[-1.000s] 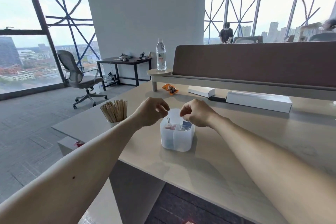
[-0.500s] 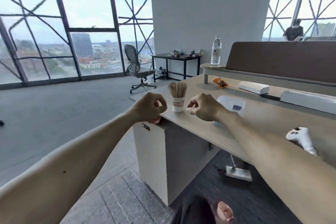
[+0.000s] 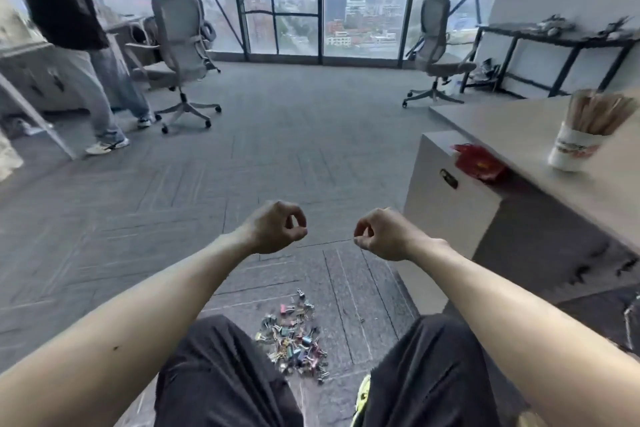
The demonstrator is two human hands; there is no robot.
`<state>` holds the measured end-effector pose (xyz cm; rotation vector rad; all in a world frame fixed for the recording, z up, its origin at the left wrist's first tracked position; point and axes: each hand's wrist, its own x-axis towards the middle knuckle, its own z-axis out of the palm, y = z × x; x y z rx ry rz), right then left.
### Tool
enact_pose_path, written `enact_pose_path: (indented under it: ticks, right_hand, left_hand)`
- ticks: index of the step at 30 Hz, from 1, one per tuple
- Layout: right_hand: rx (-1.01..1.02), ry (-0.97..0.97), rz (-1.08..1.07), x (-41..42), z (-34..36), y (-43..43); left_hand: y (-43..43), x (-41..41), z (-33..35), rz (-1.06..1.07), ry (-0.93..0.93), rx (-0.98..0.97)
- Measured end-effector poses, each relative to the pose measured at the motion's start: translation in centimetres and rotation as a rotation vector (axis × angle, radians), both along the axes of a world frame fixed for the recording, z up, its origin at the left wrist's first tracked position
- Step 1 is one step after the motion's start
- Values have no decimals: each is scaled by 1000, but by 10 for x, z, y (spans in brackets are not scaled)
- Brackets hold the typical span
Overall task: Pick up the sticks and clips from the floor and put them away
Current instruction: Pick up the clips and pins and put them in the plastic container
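Head view, looking down and out across the carpeted floor. Both bare forearms were stretched forward at about the same height. Left hand: grip curled loosely shut, thumb and forefinger tips meeting in a ring, nothing visible inside. Right hand: grip likewise curled shut with thumb against forefinger; no object seen in it.

The clips, a heap of small multicoloured binder clips, lay on the floor between the person's knees, below both hands and well apart from them. No loose sticks could be made out on the floor.

The sticks stood bunched upright in a white paper cup on the counter at right. A red packet sat on the low cabinet tucked beside the counter's edge.

Background: two grey office chairs before the windows, a black side table at the far right, and another person standing at far left, only torso and legs in view.
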<state>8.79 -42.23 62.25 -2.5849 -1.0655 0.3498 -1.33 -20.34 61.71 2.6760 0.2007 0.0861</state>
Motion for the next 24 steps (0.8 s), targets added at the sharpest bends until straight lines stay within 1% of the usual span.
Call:
enact_pose_path:
  ticks: [7, 12, 17, 21, 24]
  right_hand:
    - [-141, 176, 88, -1, -91, 61]
    - [-237, 275, 115, 1, -155, 92]
    - [-380, 371, 156, 11, -245, 118]
    - [-511, 401, 250, 28, -319, 135]
    - [-568, 416, 271, 51, -371, 151]
  left_hand:
    - [62, -40, -91, 156, 257, -46]
    - [95, -46, -160, 216, 399, -107]
    - [125, -36, -257, 172, 619, -83]
    - [144, -22, -335, 59, 831, -13]
    - [159, -2, -382, -16, 928, 34]
